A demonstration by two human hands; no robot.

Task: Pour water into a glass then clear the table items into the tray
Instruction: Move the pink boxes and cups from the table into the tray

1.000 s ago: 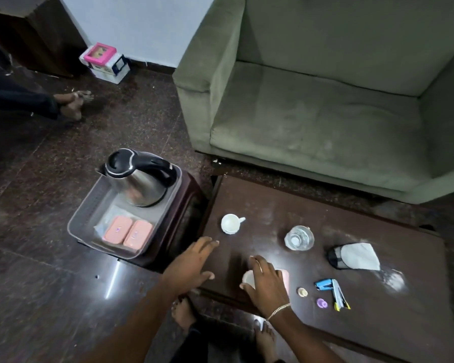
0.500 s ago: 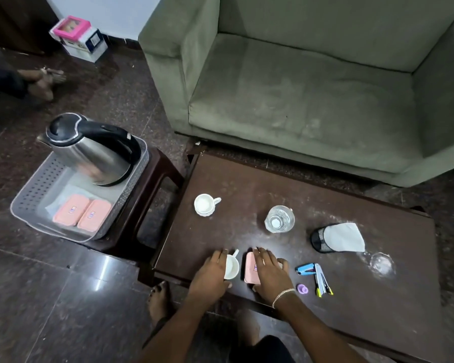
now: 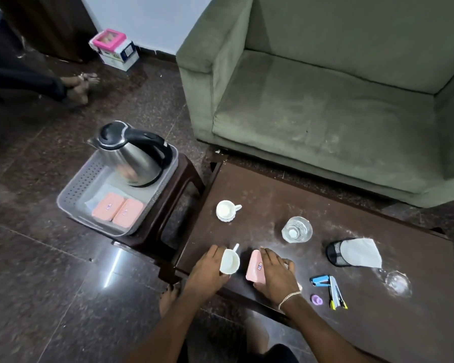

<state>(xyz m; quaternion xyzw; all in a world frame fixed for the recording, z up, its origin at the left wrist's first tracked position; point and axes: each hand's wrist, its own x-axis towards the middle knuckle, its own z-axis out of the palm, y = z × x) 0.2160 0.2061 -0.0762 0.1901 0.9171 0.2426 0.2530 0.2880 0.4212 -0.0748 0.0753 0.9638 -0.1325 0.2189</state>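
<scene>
My left hand (image 3: pixel 206 271) grips a small white cup (image 3: pixel 230 261), tilted, at the near left of the dark wooden table (image 3: pixel 260 200). Beside it my right hand (image 3: pixel 275 275) holds a pink box (image 3: pixel 256 268) up on its edge. A second white cup (image 3: pixel 226 210) stands farther back. A water bottle (image 3: pixel 296 229) is at mid table and a clear glass (image 3: pixel 397 284) at the right. The grey tray (image 3: pixel 74 195) sits on a stool to the left, holding a steel kettle (image 3: pixel 133 158) and two pink boxes (image 3: pixel 118 209).
A black mesh holder with a white cloth (image 3: pixel 354 252), a blue stapler (image 3: pixel 320 281), a second stapler (image 3: pixel 336 294) and a purple ring (image 3: pixel 316 299) lie on the table's right half. A green sofa (image 3: pixel 325 100) stands behind. Another person's feet (image 3: pixel 78 86) rest on the floor, far left.
My left hand came from the table's left edge onto the white cup and tipped it. My right hand has raised the pink box onto its edge.
</scene>
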